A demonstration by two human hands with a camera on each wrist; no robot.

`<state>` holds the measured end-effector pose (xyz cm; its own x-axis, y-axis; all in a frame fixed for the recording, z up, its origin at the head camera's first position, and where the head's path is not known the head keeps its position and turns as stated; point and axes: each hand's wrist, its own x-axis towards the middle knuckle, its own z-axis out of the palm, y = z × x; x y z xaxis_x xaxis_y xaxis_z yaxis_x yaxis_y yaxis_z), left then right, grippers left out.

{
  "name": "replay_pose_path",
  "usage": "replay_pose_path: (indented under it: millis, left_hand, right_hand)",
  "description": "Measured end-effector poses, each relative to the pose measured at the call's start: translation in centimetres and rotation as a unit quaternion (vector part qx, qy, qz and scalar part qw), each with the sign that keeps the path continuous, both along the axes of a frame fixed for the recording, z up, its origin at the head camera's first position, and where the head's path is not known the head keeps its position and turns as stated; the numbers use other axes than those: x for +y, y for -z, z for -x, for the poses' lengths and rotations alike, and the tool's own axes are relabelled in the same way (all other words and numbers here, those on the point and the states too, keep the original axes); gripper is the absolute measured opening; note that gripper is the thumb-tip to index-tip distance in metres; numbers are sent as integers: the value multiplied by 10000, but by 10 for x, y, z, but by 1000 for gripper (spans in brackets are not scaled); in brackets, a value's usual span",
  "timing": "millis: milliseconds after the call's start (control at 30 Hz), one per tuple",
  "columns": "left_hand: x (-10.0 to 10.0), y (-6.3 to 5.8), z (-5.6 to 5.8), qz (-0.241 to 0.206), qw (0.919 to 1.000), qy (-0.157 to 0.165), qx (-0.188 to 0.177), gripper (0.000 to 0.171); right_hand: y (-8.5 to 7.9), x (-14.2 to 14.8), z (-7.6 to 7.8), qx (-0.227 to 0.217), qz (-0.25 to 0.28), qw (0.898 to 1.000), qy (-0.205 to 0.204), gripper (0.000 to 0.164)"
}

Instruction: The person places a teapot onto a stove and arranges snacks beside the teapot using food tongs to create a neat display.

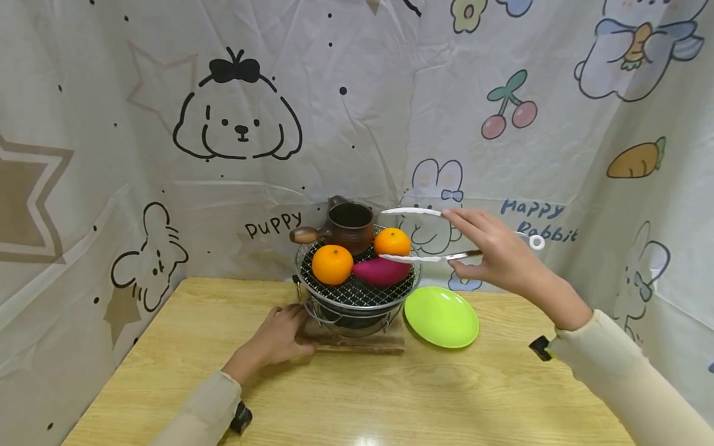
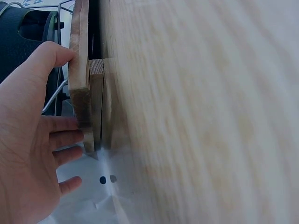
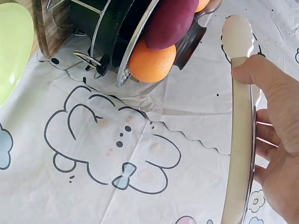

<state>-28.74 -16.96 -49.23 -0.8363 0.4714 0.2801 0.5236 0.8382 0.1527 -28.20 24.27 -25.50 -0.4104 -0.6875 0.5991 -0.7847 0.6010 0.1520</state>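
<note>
My right hand holds white-tipped tongs, their arms spread wide with nothing between the tips. The lower tip overlaps a purple sweet potato in the head view. Two oranges lie beside it on the round wire rack of a small stove. Behind them a brown side-handled pot stands on the same rack. My left hand grips the left end of the wooden board under the stove. Its thumb lies on the board's top in the left wrist view, with the fingers along the end.
To the right of the stove a green plate rests on the wooden table. A printed cloth hangs close behind the stove and along both sides. A thin wire handle hangs at the stove's front left.
</note>
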Motion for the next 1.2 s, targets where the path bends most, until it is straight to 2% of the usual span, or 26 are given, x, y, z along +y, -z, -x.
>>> replay_pose_path:
  millis: [767, 1200]
  left_hand:
    - [-1, -3, -2, -26, 9999, 39, 124, 77]
    - [0, -2, -1, 5, 10000, 29, 55, 79]
  right_hand:
    - [3, 2, 1, 617, 324, 9975, 114, 90]
    - [6, 13, 1, 900, 597, 9924, 591, 91]
